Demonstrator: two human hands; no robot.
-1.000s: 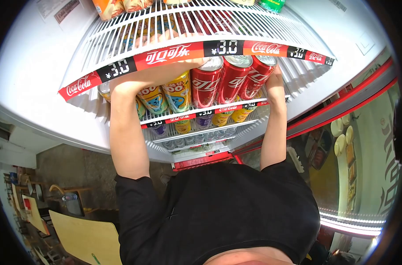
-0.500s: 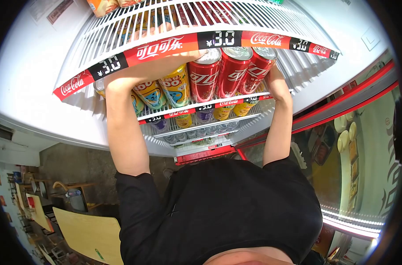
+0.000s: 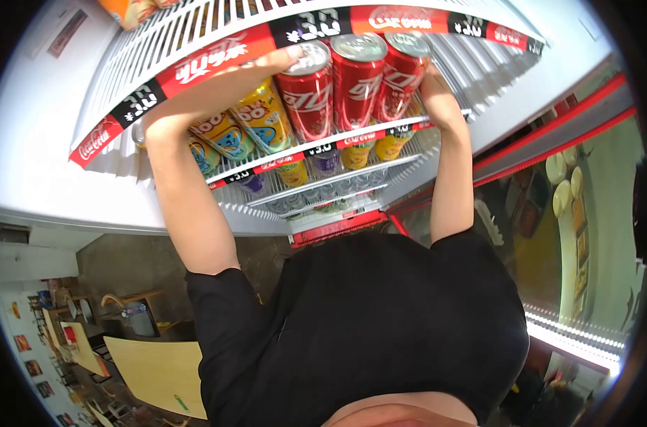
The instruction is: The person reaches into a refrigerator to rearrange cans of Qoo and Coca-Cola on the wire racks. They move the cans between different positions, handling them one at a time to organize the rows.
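Note:
Three red Coca-Cola cans (image 3: 307, 96) stand side by side on a white wire shelf, under the upper shelf's price strip (image 3: 224, 58). My left hand (image 3: 266, 69) reaches in over the yellow cartoon-printed cans (image 3: 263, 117), its thumb at the top of the leftmost red can. The strip and upper shelf hide its other fingers. On the far side of the row, my right hand (image 3: 434, 89) is against the right side of the rightmost red can (image 3: 403, 77). Its fingers are mostly hidden behind that can.
The cooler's white side wall (image 3: 32, 156) is at the left. A lower price strip (image 3: 320, 149) edges the can shelf, with more cans and bottles (image 3: 337, 188) below. The red-edged door (image 3: 551, 146) is at the right. A wooden table (image 3: 156, 373) stands behind at lower left.
The view has shifted, so the shelf and cans appear higher and slightly left. Both hands keep about the same places beside the red cans.

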